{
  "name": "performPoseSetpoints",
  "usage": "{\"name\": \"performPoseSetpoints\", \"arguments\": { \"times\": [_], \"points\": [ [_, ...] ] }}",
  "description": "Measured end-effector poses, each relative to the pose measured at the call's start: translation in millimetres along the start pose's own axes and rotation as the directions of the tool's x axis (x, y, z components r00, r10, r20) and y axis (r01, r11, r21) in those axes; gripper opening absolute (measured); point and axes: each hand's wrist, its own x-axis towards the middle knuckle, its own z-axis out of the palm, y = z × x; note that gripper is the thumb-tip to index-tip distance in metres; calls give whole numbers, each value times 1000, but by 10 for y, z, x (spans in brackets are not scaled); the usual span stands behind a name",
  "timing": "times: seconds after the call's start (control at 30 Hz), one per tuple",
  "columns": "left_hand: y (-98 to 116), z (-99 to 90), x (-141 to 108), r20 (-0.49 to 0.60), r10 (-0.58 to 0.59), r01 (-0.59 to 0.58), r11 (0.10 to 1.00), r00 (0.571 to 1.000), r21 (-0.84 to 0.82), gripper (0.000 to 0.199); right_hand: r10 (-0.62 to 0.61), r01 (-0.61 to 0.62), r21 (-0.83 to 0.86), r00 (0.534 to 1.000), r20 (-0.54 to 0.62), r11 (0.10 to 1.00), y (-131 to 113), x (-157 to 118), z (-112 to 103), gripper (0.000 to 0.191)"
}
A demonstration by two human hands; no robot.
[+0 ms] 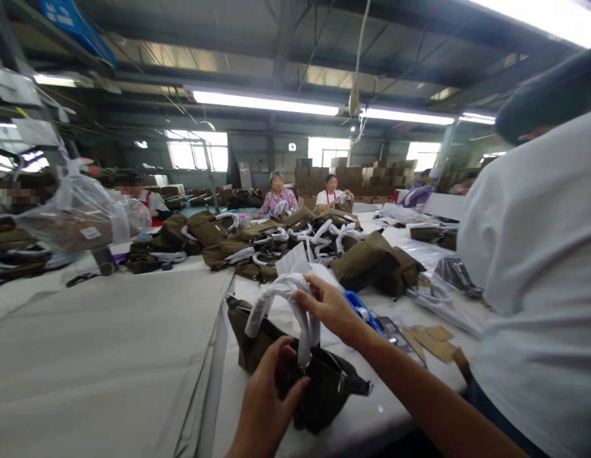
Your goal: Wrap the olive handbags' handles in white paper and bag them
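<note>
The left hand (269,397) bends upward, thumb and fingers spread against the front of an olive-brown fabric bag (324,388) with dark end tabs; whether they pinch anything, I cannot tell. The bag stands on the white-covered table (133,337), seemingly steadied by its arched, white-wrapped handles (264,305), which the right hand (331,308), forearm slanting in, clamps near the top between thumb and fingers. Beyond lies a heap of similar bags (223,248).
</note>
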Motion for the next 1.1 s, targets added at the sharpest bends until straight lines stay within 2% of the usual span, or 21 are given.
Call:
{"name": "performPoseSetpoints", "arguments": {
  "times": [0.1,0.13,0.2,0.27,0.3,0.37,0.43,0.5,0.6,0.63,0.67,0.7,0.77,0.8,0.87,1.0,1.07,1.1],
  "points": [
    [6,10,-36,105,-9,11,1000,994,-20,49,-64,60,-35,989,-131,998,131,-68,-80,55],
    [17,18,-37,131,-10,12,1000,991,-15,45,-116,100,-95,976,-184,990,146,-112,-94,56],
    [33,37,-25,138,0,1,1000,990,-3,39,-288,211,-281,920,-267,936,132,-245,-108,52],
    [33,47,-2,133,27,-27,1000,991,2,37,-457,302,-462,847,-271,834,101,-426,-105,39],
    [29,43,14,135,43,-44,999,990,6,35,-507,329,-520,827,-245,788,99,-526,-95,33],
    [28,5,59,133,80,-85,996,988,30,29,-507,322,-558,835,-213,765,149,-722,-53,31],
    [46,-80,132,78,141,-149,984,987,100,22,-427,247,-557,877,-221,793,277,-886,14,38],
    [83,-205,237,-60,251,-234,950,966,209,19,-353,163,-571,904,-240,804,446,-1001,88,47],
    [131,-408,444,-282,399,-303,895,873,327,16,-332,134,-599,914,-232,790,644,-1091,174,58],
    [135,-468,518,-333,392,-292,904,858,312,19,-334,141,-600,916,-223,788,676,-1106,191,59],
    [131,-522,588,-350,343,-259,929,872,266,24,-338,154,-600,918,-206,785,690,-1118,201,56],
    [120,-571,651,-331,263,-204,958,906,202,30,-344,174,-602,922,-179,779,690,-1127,206,53],
    [83,-657,743,-223,99,-79,992,970,97,42,-376,236,-616,920,-106,751,669,-1142,199,44],
    [64,-699,767,-166,47,-35,997,985,75,46,-399,273,-626,914,-67,731,657,-1149,188,42],
    [39,-789,774,-74,21,-16,998,997,66,51,-442,335,-642,897,-7,689,643,-1163,150,42],
    [99,-983,716,148,27,-29,1000,989,9,51,-497,402,-678,866,62,615,659,-1178,39,50],
    [184,-1054,700,310,13,-6,1000,951,-24,48,-511,423,-705,854,99,570,666,-1169,-9,49],
    [234,-1072,698,403,14,-2,1000,915,-30,44,-516,435,-716,848,121,546,667,-1159,-26,48]
  ]
}}
